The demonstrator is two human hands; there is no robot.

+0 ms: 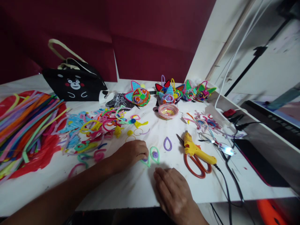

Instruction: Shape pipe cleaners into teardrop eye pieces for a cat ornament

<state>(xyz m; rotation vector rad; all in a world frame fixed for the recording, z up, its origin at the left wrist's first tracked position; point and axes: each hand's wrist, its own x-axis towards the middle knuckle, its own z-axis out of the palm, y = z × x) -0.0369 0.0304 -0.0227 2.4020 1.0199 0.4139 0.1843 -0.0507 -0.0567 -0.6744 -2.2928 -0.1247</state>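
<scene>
l hand [137, 152] on green loop [149, 161], r hand [172, 191] nr 2nd green loop [150, 153]

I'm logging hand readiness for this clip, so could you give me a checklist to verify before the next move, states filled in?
1. Left hand at the partly covered green piece: ok.
2. Left grip secure: cannot tell, contact partly hidden.
3. Right hand holding nothing: cannot tell, palm hidden.
4. Green loop with purple centre in plain view: ok.
5. Purple loop apart from both hands: ok.
6. Glue gun clear of scissors: not ok, lies across them.
</scene>
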